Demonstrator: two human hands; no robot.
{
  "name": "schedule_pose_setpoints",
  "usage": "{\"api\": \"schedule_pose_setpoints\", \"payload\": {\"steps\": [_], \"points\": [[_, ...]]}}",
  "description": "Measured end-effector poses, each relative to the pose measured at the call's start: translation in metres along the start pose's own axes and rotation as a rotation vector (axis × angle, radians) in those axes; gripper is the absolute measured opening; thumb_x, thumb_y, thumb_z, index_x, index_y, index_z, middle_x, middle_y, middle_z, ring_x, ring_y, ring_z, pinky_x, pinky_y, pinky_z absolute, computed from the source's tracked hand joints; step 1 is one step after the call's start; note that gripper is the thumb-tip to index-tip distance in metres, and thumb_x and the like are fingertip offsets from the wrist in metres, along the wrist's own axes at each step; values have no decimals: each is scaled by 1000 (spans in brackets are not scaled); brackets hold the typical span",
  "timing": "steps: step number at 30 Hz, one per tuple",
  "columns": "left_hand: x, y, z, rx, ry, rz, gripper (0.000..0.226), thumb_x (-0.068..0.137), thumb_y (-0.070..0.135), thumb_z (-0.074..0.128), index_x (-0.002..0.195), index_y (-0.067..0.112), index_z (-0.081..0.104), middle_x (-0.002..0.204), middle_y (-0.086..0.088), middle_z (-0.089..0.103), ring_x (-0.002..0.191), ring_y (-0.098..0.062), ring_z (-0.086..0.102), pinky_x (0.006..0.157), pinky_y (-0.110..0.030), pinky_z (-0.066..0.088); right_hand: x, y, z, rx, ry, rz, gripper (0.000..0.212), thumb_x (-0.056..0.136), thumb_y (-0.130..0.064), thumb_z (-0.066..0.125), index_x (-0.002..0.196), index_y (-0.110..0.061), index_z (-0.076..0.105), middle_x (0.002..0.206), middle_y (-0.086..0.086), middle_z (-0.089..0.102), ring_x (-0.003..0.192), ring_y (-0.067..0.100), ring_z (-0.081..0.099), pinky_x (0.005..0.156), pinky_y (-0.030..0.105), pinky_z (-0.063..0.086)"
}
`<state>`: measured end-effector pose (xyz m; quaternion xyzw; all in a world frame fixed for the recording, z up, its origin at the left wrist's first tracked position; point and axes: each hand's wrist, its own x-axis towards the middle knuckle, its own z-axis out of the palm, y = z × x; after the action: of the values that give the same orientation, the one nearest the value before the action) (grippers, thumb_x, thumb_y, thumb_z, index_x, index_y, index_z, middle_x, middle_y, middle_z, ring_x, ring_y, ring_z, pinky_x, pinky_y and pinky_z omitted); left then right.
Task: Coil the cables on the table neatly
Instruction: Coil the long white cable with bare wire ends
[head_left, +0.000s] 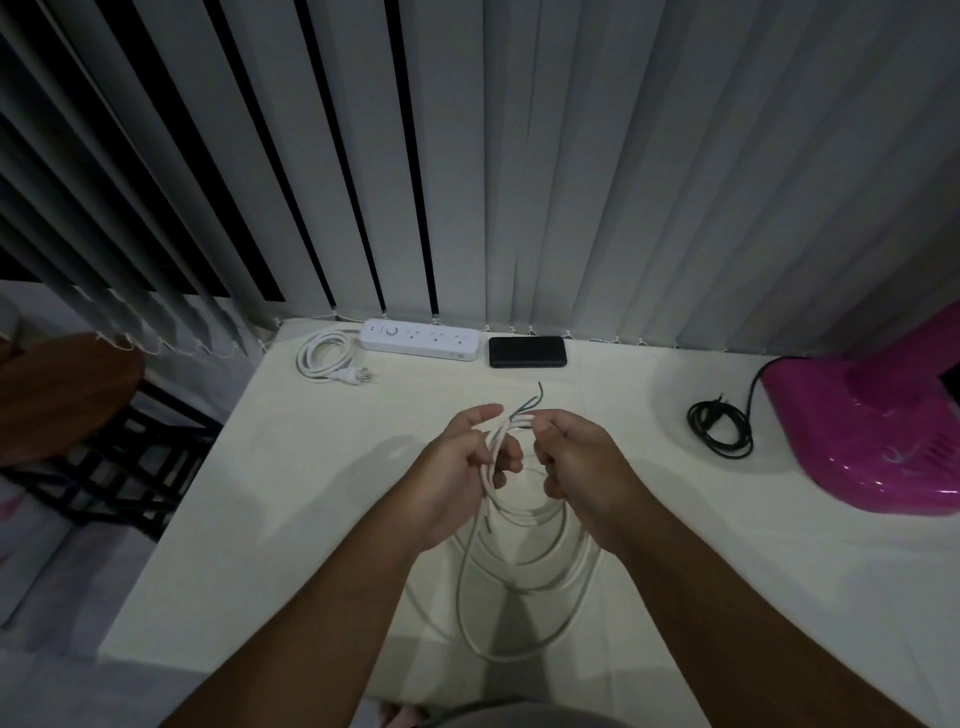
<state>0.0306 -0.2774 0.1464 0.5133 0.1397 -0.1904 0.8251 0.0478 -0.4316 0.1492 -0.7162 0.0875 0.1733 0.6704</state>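
Over table (311, 519), left hand (462, 467) grips white cable (519, 566) loops; right hand (571, 452) pinches its end; keep loops even.

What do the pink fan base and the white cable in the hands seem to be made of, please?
Fan base: looks like glossy moulded plastic, with bright highlights on its curved pink surface. White cable: apparently a smooth, matte plastic or rubber sheath; it bends in soft loops, and thin dark cores show at its end.
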Motion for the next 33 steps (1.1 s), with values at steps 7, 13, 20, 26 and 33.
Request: {"api": "schedule_pose_setpoints", "payload": {"steps": [7, 13, 20, 26, 33], "points": [[-12, -14, -1, -27, -2, -132, 27, 94, 11, 40, 108, 5, 62, 64, -4, 48, 63, -22, 58, 73, -37, 44, -2, 16, 4, 308, 83, 59, 21, 104, -20, 48, 98, -15, 68, 67, 0, 41, 52, 10, 35, 52, 28, 34], [1, -9, 0, 40, 229, -89, 28, 90, 11, 32, 111, 8, 49, 56, -1, 28, 44, -16, 26, 51, -28, 36, -8, 17, -3, -65, 194, 4, 43, 92, -20, 69, 132, -30, 59, 115, -2, 62, 98, 15, 63, 76, 25, 52], [5, 5, 12, 445, 203, -160, 37, 86, 2, 28, 113, 14, 51, 47, -1, 36, 37, -14, 28, 46, -25, 32, -5, -6, -14, -834, -98, -323, 49, 78, -31, 60, 124, -39, 46, 116, -10, 60, 104, 12, 56, 89, 35, 47], [1, -6, 0, 430, 153, 9, 58, 62, 13, 51, 118, 26, 46, 75, -1, 72, 71, -16, 60, 69, -29, 42, 1, -1, -9, -579, -6, -25, 17, 97, -15, 45, 92, -18, 60, 78, -4, 58, 72, 15, 54, 62, 28, 37], [-10, -24, -6, 319, 48, -173, 35, 70, 27, 53, 95, 14, 73, 97, -5, 79, 87, -16, 71, 84, -35, 46, -1, 9, -2, -154, 192, 292, 12, 95, -18, 51, 101, -16, 61, 84, 5, 57, 77, 24, 54, 61, 30, 39]]}}
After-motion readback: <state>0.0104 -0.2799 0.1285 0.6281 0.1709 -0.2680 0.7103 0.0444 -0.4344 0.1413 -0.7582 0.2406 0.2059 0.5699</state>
